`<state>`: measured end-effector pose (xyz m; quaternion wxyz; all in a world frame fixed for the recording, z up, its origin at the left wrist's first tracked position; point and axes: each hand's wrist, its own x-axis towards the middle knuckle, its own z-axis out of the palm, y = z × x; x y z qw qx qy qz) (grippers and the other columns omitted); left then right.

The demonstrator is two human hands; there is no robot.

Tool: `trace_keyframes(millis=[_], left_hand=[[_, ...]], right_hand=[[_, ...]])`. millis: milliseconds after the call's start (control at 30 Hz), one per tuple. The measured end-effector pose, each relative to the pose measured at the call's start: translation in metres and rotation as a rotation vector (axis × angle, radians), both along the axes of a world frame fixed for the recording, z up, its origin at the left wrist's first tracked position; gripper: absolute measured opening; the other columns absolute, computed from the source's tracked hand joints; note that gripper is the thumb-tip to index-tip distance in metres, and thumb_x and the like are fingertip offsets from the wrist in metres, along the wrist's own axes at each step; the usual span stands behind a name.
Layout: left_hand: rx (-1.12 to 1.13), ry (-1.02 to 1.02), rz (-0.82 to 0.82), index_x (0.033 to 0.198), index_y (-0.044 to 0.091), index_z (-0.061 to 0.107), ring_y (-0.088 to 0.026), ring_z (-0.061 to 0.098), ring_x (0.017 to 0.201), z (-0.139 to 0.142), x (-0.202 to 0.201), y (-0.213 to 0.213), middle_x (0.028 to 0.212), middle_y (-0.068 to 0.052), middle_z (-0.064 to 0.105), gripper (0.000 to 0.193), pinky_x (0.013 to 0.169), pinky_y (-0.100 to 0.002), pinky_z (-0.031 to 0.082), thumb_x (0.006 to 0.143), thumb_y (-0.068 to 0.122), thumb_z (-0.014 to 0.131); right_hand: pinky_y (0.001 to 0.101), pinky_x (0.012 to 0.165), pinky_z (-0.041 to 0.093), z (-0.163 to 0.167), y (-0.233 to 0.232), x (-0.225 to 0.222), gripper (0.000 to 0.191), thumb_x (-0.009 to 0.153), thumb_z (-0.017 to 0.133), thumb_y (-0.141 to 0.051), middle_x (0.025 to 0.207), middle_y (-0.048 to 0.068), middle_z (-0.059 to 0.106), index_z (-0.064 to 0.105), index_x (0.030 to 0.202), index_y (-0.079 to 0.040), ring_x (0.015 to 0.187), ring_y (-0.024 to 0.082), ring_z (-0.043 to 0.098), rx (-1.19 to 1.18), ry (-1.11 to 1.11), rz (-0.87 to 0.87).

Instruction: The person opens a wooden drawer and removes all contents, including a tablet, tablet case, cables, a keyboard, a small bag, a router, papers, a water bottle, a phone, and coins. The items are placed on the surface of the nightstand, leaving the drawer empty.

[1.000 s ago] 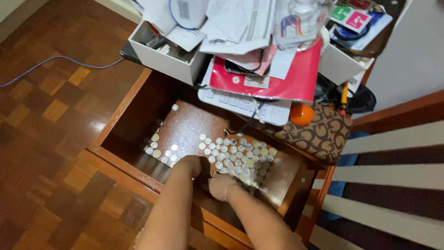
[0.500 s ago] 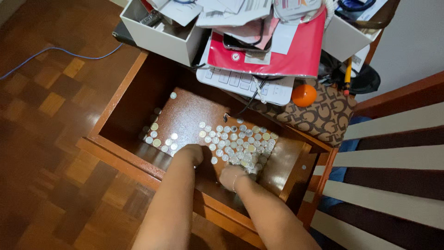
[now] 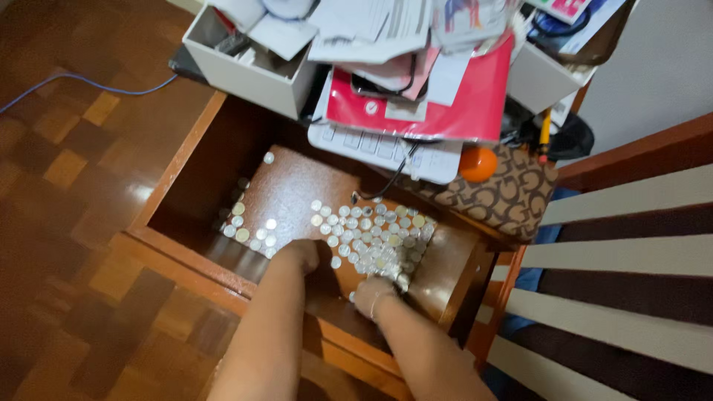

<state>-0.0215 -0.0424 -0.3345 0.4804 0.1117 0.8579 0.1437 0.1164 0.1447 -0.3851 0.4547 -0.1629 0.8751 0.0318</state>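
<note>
we see parquet floor (image 3: 67,156) at left, blue cable (image 3: 74,78) far left. open wooden drawer (image 3: 186,256) holds coins (image 3: 371,238) spread on brown mat (image 3: 290,193). left hand (image 3: 301,254) curled, knuckles down on near coins; we cannot tell what it grips. right hand (image 3: 373,291) likewise among coins, grip unclear. far right: patterned pouch (image 3: 505,200), orange ball (image 3: 477,163).

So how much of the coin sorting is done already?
Done: many coins lie flat, close together, on the brown board in the open drawer. In hand: the left hand and right hand are down at the near edge of the coins. Left: scattered coins at the board's left side.
</note>
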Motion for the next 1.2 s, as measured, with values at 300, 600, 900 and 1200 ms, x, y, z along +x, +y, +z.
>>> trace_keyframes(millis=[300,600,900,1200], left_hand=[[0.0,-0.016,-0.101,0.125,0.015,0.071,-0.03,0.066,0.124,-0.012,-0.001,-0.004,0.13,-0.016,0.069,0.044,0.1,-0.039,0.055,0.084,0.006,0.06],[-0.005,-0.041,-0.033,0.124,0.011,0.072,-0.032,0.065,0.121,0.029,0.002,0.004,0.13,-0.016,0.069,0.036,0.1,-0.041,0.054,0.09,0.015,0.06],[0.044,-0.029,0.037,0.121,0.01,0.074,-0.031,0.069,0.11,0.054,0.0,0.006,0.12,-0.015,0.074,0.033,0.095,-0.041,0.055,0.096,0.025,0.058],[1.045,-0.886,1.25,0.123,-0.004,0.069,-0.025,0.072,0.091,0.157,0.027,0.041,0.11,-0.016,0.077,0.046,0.082,-0.036,0.055,0.108,0.03,0.042]], right_hand=[[0.0499,0.094,0.048,0.023,0.001,0.001,0.039,0.105,0.045,-0.029,0.128,0.015,0.063,0.068,0.127,-0.006,0.117,0.035,0.057,0.018,-0.16,-0.121],[0.0465,0.086,0.047,0.037,0.004,0.007,0.035,0.102,0.053,-0.026,0.116,0.015,0.065,0.069,0.126,-0.006,0.103,0.031,0.058,0.031,-0.204,-0.128],[0.0431,0.078,0.047,0.073,0.017,-0.022,0.032,0.1,0.061,-0.024,0.104,0.015,0.067,0.07,0.125,-0.006,0.089,0.026,0.059,-0.102,-0.287,-0.11],[0.0416,0.068,0.045,0.223,0.068,-0.062,0.03,0.1,0.064,-0.019,0.091,0.018,0.066,0.07,0.126,-0.004,0.073,0.025,0.057,-1.058,-0.329,-0.913]])
